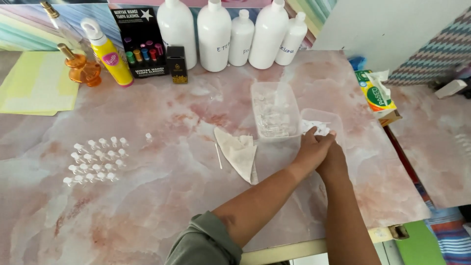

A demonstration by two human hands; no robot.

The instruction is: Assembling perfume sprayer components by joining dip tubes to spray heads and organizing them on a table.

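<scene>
My left hand (314, 147) and my right hand (334, 162) meet at the near edge of a small clear plastic tub (325, 118) with white crumpled bits inside. The left hand lies over the right, its curled fingertips at the tub's rim. Most of the right hand's fingers are hidden, and I cannot tell what either hand holds. Left of the tub stands a larger clear container (274, 98) filled with small clear pieces. A folded white cloth (239, 151) and a thin white stick (218, 156) lie just left of my hands.
Several tiny clear vials (95, 159) stand in rows at the left. Along the back are white bottles (214, 34), a yellow spray bottle (109, 53), an amber glass bottle (81, 66), a black display box (142, 44) and a small black box (177, 65). A tissue pack (376, 94) sits at the right edge.
</scene>
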